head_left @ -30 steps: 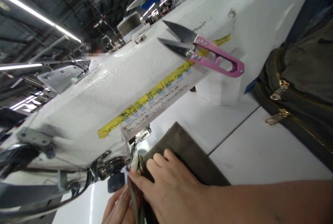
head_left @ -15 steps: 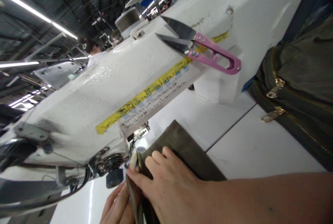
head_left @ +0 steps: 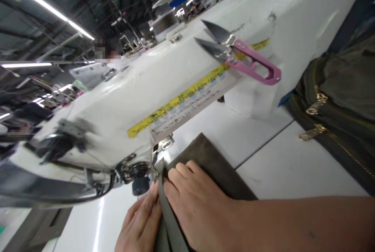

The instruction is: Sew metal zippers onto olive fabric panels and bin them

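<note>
A dark olive fabric piece (head_left: pixel 208 162) lies at the sewing machine's (head_left: pixel 175 76) presser foot area, with a narrow folded strip (head_left: pixel 168 209) of it running toward me between my hands. My left hand (head_left: pixel 140 220) is closed along the strip's left side, fingertips close to the needle area. On the other side, my right hand (head_left: pixel 196 201) presses on the fabric with bent fingers, its thumb and forefinger against the strip. The needle itself is hard to make out behind the fabric and machine parts.
Pink-handled thread snips (head_left: pixel 243 54) rest against the machine arm over a yellow measuring tape (head_left: pixel 187 92) and a handwritten paper label (head_left: pixel 187 107). An olive item with gold zippers (head_left: pixel 342 127) lies at right. A person (head_left: pixel 108 54) is in the background.
My right forefinger has drawn back from beside the needle area and curled in. The strip now stands up between my hands, and my left hand has come nearer the foot. The view has shifted.
</note>
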`<state>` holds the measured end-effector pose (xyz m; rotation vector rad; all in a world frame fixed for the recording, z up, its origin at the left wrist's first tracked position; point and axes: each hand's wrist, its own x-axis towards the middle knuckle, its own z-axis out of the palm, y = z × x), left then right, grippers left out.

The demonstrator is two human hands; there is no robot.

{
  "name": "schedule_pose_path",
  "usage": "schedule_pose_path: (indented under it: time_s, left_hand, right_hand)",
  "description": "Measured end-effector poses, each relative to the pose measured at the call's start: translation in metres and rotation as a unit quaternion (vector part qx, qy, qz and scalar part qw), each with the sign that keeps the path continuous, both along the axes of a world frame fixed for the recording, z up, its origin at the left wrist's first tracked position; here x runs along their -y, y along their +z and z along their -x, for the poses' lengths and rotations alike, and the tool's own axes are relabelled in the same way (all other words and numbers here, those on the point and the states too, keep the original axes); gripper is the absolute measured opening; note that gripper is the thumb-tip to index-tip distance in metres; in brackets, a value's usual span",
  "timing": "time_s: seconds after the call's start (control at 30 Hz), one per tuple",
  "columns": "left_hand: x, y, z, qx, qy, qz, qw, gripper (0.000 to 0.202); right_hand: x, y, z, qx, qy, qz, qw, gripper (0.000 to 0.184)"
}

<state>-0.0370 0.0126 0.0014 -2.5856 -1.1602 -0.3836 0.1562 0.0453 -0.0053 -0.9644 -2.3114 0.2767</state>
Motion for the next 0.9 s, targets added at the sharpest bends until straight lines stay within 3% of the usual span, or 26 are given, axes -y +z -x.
schedule_pose_path:
  time_s: [0.13,0.27,0.4,0.57,0.73,0.9]
  left_hand:
    - [0.0,-0.003,-0.007,0.028,-0.003,-0.033,0.999,0.035]
    - [0.005,-0.005,-0.015,0.017,0.047,0.003,0.999,0.033]
    - [0.006,-0.017,-0.022,0.048,0.078,-0.006,0.996,0.033]
    - [0.005,-0.027,-0.032,0.079,0.105,-0.033,0.991,0.03]
    - [0.007,-0.024,-0.033,0.058,0.099,-0.032,0.993,0.029]
    - [0.004,-0.033,-0.03,0.063,0.102,-0.037,0.992,0.031]
  right_hand:
    - [0.002,-0.007,0.001,-0.012,0.022,-0.013,1.0,0.024]
    - [0.005,-0.012,0.0,0.016,0.045,-0.038,0.998,0.039]
    - [0.009,-0.014,-0.003,0.056,0.06,-0.053,0.995,0.052]
    - [0.01,-0.014,-0.006,0.118,0.082,-0.039,0.989,0.05]
    - [0.009,-0.012,-0.007,0.101,0.091,-0.03,0.99,0.053]
    - [0.009,-0.006,-0.008,0.106,0.098,-0.028,0.989,0.052]
